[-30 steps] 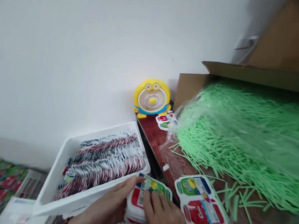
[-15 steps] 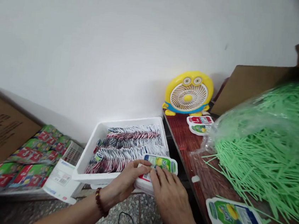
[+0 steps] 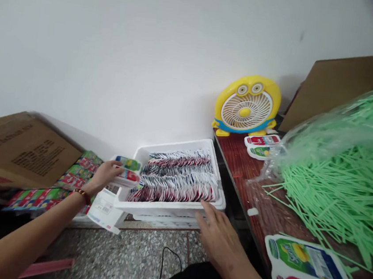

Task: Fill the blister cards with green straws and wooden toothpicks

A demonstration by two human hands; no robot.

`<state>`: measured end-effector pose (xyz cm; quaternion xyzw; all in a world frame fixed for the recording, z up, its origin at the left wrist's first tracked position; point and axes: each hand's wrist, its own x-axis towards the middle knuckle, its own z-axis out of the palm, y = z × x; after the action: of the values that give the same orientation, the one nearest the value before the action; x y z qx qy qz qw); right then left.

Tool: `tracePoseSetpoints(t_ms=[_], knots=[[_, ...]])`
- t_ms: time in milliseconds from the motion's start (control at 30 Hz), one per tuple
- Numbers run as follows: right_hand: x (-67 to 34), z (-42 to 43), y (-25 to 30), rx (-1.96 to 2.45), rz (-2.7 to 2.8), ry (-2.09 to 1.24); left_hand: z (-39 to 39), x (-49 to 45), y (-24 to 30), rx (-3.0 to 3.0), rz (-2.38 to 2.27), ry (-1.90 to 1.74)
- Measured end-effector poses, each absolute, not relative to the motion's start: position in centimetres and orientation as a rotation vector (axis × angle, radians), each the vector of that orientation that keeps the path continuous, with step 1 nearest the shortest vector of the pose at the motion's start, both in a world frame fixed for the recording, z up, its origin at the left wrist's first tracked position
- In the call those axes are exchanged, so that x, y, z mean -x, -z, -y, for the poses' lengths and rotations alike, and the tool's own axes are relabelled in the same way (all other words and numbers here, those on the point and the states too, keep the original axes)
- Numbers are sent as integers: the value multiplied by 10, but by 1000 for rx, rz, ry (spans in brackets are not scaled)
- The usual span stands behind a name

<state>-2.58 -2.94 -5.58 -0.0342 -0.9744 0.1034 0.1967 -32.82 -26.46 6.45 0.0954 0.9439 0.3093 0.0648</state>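
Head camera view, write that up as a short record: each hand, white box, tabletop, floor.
Left hand: holds a stack of printed cards at the left end of the white box
Right hand: holds nothing, fingers spread, near the box's front rim; contact unclear
White box: rows of cards packed on edge
Tabletop: yellow fan, green strips partly under clear plastic, loose printed cards
Floor: speckled, with a black cable

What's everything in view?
Rectangular foam tub: at least one, white, centre
Printed cards: many, multicoloured, in tub
Wooden table: one, reddish, right
Round plastic fan: one, yellow, table
Thin strips: many, green, partly bagged
Bottle-shaped cards: two, multicoloured, table
Cardboard boxes: two, brown, both sides
Small packs: many, multicoloured, left
Printed panel: one, white, left
Slim object: one, pink, left
Cable: one, black, floor
Left hand: one, bare, holding cards
Right hand: one, bare, by tub
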Motion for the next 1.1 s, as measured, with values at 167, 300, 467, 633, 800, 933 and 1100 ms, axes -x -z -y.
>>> tracePoseSetpoints(t_ms=[167, 300, 467, 633, 800, 933, 1100], knots=[[6, 28, 66, 129, 2757, -341, 301, 347, -41, -357, -3037, -398], [-1, 28, 79, 170, 2799, -373, 300, 349, -1, -398, -3030, -38], [-10, 29, 100, 215, 2842, -409, 290, 353, 34, -374, -2989, 310], [-20, 35, 113, 207, 2867, -436, 285, 358, 43, -448, -2988, 501], [-28, 41, 127, 205, 2838, -440, 279, 352, 61, -546, -2943, 597], [-33, 40, 136, 144, 2807, -441, 272, 352, 80, -630, -2903, 623], [-42, 39, 146, 135, 2788, -445, 274, 357, 93, -730, -2835, 587]])
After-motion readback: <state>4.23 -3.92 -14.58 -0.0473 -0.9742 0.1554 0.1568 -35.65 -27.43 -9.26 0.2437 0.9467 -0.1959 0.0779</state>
